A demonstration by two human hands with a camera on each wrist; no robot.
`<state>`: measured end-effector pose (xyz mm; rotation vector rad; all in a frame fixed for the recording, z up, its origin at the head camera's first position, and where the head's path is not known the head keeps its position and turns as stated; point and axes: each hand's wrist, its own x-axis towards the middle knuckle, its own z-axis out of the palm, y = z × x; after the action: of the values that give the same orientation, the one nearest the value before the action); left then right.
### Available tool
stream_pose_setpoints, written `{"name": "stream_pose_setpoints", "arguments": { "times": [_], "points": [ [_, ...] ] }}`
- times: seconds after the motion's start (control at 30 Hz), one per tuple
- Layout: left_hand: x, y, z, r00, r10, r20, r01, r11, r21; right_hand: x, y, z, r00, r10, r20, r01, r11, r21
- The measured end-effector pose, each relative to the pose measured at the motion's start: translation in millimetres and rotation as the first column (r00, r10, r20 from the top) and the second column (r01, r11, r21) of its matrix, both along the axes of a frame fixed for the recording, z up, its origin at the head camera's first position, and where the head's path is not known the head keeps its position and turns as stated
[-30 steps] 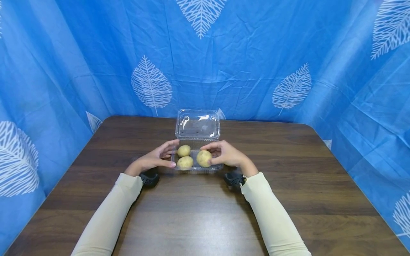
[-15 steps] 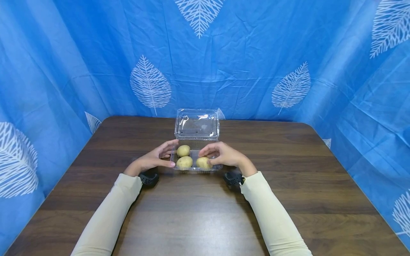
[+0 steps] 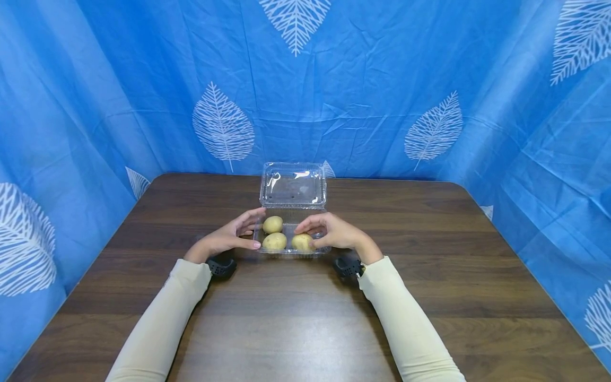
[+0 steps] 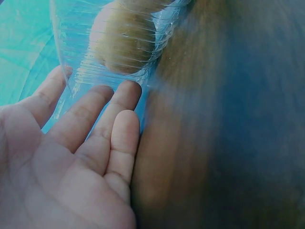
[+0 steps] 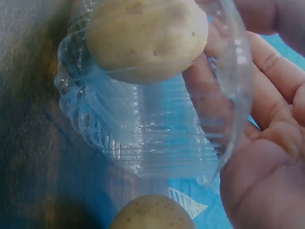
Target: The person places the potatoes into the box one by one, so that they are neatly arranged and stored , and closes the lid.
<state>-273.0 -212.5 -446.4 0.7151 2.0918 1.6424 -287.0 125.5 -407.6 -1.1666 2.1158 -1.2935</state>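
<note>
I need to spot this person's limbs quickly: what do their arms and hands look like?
The left hand and right hand are bare, without gloves. The left sleeve and right sleeve are plain pale yellow. At the wrists are a black left device and a black right device, the latter with small holes.

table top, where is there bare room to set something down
Bare table lies between the left sleeve and right sleeve, and outward of each. Crowded: the clear container holding three potatoes between left hand and right hand; another potato outside it.
</note>
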Motion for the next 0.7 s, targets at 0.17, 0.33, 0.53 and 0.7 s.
{"name": "stream_pose_setpoints", "arguments": {
  "times": [0.17,0.33,0.53,0.7],
  "points": [
    [-0.3,0.0,-0.1,1.0,0.003,0.002,-0.003,1.0,-0.005,1.6,-1.8,0.1,1.0,-0.006,-0.001,0.006,1.0,0.017],
    [-0.5,0.2,0.1,1.0,0.006,0.004,-0.006,1.0,-0.006,2.2,-2.5,0.4,1.0,-0.01,-0.002,0.01,1.0,0.015],
    [-0.2,0.0,0.3,1.0,0.003,0.0,-0.003,1.0,-0.003,1.1,-2.0,-0.3,1.0,-0.016,0.006,0.016,1.0,-0.012],
    [-0.2,0.2,0.5,1.0,0.005,-0.001,-0.005,1.0,-0.006,0.0,-1.6,-1.5,0.999,-0.028,0.029,0.029,0.998,-0.047]
  ]
}}
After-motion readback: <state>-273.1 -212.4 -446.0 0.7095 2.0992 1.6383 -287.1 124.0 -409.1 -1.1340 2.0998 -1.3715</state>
